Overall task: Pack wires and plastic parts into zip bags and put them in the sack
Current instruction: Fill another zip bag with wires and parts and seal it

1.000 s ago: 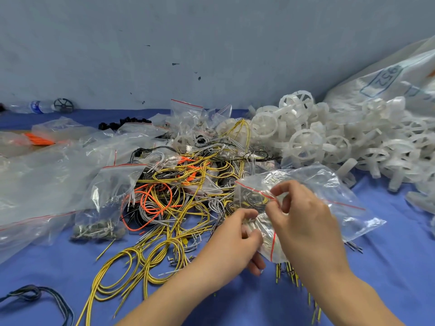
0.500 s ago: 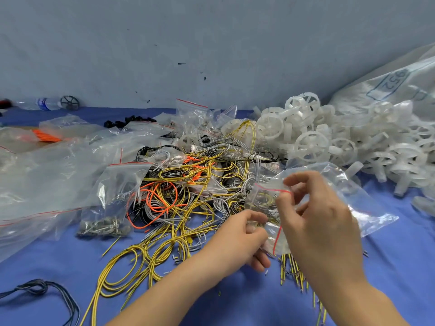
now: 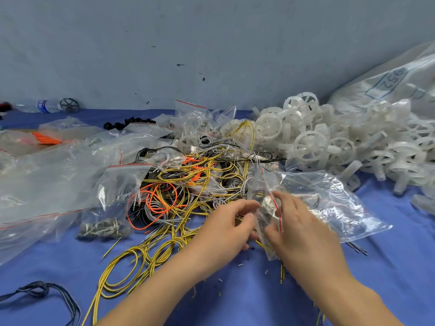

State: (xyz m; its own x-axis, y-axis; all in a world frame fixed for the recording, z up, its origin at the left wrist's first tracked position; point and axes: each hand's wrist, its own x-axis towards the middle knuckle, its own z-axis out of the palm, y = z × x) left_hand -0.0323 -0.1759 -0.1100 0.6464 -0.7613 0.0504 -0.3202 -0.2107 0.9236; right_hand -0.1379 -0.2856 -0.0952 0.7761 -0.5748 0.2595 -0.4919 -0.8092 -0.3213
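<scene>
The right hand (image 3: 303, 234) pinches the mouth of a clear zip bag (image 3: 334, 208) between its thumb and fingers, right by the red strip (image 3: 275, 205). The left hand (image 3: 223, 229) is just beside it, with curled fingers at the same end of the bag. The plastic is too crumpled there to tell if this hand holds the bag's edge or nothing at all. The bag lies on its side on the blue cloth (image 3: 388, 278). Its open end sits between the two hands, and its long body stretches away from the right hand, out past the knuckles and to the right. So the mouth faces the left hand. The big tangle of wires (image 3: 179, 182) lies just past the left hand's fingertips and off to its left, so the left hand is nearer to grab more. The white plastic parts (image 3: 313, 142) sit farther off, beyond the right hand. The sack (image 3: 386, 90) is behind them, well apart from both hands, on the right hand's side. The bag looks not yet ready for the sack
</scene>
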